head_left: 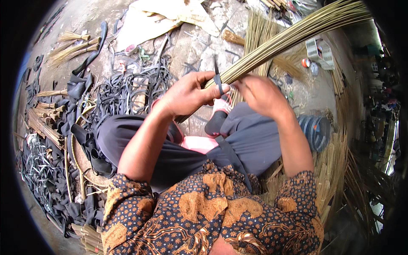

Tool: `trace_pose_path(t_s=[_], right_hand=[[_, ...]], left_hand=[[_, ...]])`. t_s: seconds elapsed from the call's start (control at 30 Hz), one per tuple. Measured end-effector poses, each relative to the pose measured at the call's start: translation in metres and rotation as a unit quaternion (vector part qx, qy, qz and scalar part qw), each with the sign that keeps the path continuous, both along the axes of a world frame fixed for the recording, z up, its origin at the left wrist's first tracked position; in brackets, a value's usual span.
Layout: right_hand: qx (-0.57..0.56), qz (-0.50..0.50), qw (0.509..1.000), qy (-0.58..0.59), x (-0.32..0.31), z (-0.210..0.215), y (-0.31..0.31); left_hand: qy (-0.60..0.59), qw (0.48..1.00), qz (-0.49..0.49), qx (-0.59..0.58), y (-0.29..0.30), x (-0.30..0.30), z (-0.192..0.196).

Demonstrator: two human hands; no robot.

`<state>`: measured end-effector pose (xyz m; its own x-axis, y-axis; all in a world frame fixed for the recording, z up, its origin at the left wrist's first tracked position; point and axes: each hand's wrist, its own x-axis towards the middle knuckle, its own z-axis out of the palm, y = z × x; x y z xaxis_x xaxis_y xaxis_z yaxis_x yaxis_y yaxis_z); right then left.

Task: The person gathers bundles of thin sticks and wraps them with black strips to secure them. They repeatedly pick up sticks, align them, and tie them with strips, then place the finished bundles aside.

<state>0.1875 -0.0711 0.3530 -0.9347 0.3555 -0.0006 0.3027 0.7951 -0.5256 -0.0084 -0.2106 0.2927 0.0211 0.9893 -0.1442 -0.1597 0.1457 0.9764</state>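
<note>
A long bundle of thin sticks (293,44) slants from my lap up to the far right. Its lower end is in my left hand (187,94), whose fingers and thumb close round it. A black rubber strip (218,80) wraps the bundle beside my left thumb, one end standing up. Just right of it, my right hand (264,97) is closed against the underside of the bundle. What its fingertips pinch is hidden. Another black strip (233,157) lies over my lap.
Tangled black rubber strips (136,87) cover the floor to the left. Small stick bundles (44,125) lie farther left. Loose sticks (331,174) and a blue-grey ribbed container (314,132) are at my right. A pale sheet (163,19) and a white basket (321,53) lie ahead.
</note>
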Motion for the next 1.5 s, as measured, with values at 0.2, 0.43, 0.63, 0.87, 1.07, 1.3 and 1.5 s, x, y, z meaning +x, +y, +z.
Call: trace_pose_path(t_s=[0.2,0.43,0.63,0.87,1.07,1.3,1.5], right_hand=[[0.097,-0.015,0.994,0.054,-0.017,0.025,-0.011],[0.243,0.079,0.967,0.012,-0.051,0.009,0.004],[0.194,0.051,0.977,-0.066,-0.048,0.002,-0.003],[-0.085,-0.034,0.995,0.040,-0.027,-0.018,0.007],[-0.063,-0.142,0.973,0.172,-0.037,-0.051,-0.028],[0.036,-0.171,0.943,0.283,-0.066,-0.054,-0.038],[0.078,-0.191,0.948,0.243,-0.066,-0.057,-0.026]], left_hand=[[0.354,0.929,0.110,0.011,0.006,0.004,-0.006],[0.404,0.907,0.112,0.035,0.003,0.010,-0.014],[0.407,0.905,0.122,0.001,0.003,0.006,-0.016],[0.070,0.975,0.178,-0.111,0.012,0.003,-0.013],[-0.002,0.974,0.221,-0.047,0.021,0.003,-0.011],[0.050,0.949,0.311,-0.013,0.025,0.005,-0.007],[0.009,0.953,0.304,0.015,0.023,0.015,-0.018]])
